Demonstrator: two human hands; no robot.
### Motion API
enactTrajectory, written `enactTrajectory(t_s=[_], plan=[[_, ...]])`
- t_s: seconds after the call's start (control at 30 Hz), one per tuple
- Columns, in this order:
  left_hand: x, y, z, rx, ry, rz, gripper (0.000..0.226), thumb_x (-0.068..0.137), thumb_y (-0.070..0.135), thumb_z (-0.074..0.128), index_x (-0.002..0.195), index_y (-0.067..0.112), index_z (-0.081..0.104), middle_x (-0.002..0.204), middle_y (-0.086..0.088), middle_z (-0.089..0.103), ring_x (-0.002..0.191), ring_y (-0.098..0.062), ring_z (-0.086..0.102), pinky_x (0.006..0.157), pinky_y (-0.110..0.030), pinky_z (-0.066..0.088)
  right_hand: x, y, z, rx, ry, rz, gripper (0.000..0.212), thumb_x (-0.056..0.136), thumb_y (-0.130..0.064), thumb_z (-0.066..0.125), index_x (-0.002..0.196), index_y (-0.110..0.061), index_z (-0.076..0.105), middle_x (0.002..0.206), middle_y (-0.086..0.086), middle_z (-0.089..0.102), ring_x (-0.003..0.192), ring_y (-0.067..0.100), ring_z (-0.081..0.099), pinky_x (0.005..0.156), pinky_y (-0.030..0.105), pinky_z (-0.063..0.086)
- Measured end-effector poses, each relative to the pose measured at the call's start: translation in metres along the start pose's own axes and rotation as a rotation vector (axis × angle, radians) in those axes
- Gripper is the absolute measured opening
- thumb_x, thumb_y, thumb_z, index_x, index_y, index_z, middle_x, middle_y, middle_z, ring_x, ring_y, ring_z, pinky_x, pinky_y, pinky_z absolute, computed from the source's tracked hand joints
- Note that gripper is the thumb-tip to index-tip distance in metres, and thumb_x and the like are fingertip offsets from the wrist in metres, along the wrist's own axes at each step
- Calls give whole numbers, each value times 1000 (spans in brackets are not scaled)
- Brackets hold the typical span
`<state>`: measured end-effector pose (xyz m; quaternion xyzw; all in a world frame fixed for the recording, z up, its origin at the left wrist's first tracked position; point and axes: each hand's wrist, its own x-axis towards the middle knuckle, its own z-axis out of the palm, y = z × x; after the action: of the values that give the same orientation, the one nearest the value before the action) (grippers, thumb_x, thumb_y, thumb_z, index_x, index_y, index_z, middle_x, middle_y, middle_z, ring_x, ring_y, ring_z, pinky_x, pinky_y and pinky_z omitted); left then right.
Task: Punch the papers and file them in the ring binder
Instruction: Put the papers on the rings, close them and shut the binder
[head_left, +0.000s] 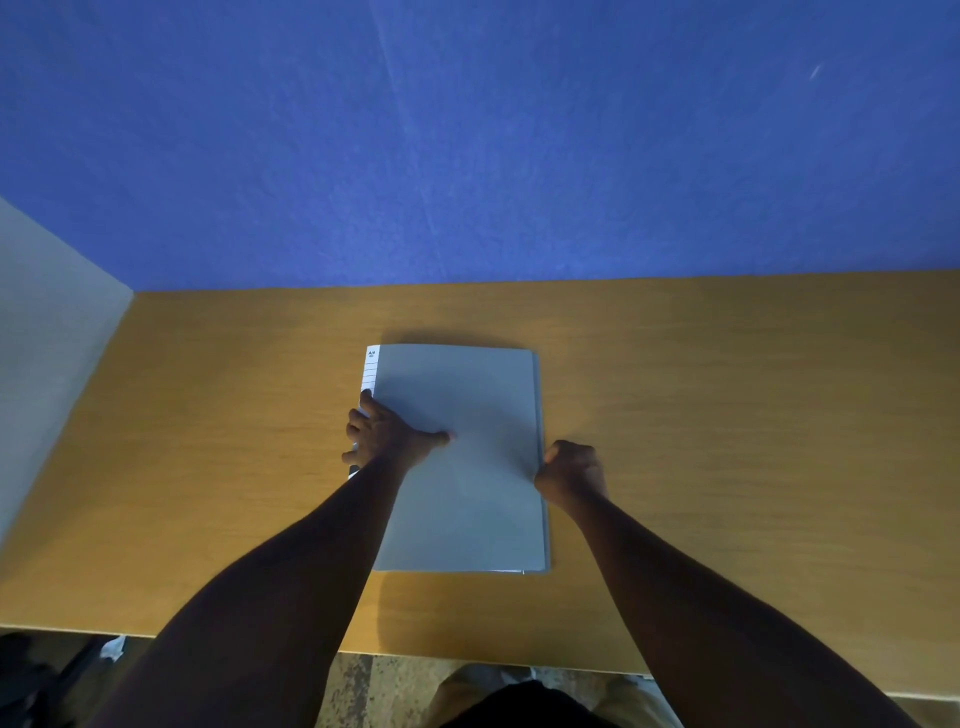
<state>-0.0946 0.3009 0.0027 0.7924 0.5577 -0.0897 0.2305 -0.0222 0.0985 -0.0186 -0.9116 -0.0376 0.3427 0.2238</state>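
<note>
A grey ring binder (467, 415) lies closed and flat on the wooden desk (727, 389), its white labelled spine on the left. My left hand (384, 434) rests on the binder's left edge, fingers curled over the spine and thumb stretched across the cover. My right hand (571, 470) sits at the binder's right edge with fingers curled at the cover's edge. A thin white strip of paper shows at the binder's bottom right corner (519, 571). No hole punch is in view.
A blue partition wall (467, 156) rises behind the desk and a grey side panel (47, 338) closes the left. The desk's front edge runs near my body, with speckled floor (358, 686) below.
</note>
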Motion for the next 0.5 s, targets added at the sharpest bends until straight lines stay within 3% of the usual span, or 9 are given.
enactTrajectory(t_s=[0.33, 0.5], plan=[[0, -1, 1, -3, 16, 37, 129, 53, 57, 90, 148, 14, 14, 150, -12, 30, 140, -35, 30, 107, -56, 34, 3, 3, 4, -36, -17, 10, 37, 82, -8, 60, 118, -9, 62, 117, 10, 65, 107, 24, 65, 81, 28, 57], [1, -3, 3, 9, 19, 44, 128, 53, 58, 89, 148, 14, 15, 150, -12, 30, 141, -35, 29, 108, -57, 33, 1, 2, 2, -55, -31, -5, 38, 82, -9, 61, 119, -9, 61, 116, 10, 64, 103, 24, 65, 70, 25, 53]])
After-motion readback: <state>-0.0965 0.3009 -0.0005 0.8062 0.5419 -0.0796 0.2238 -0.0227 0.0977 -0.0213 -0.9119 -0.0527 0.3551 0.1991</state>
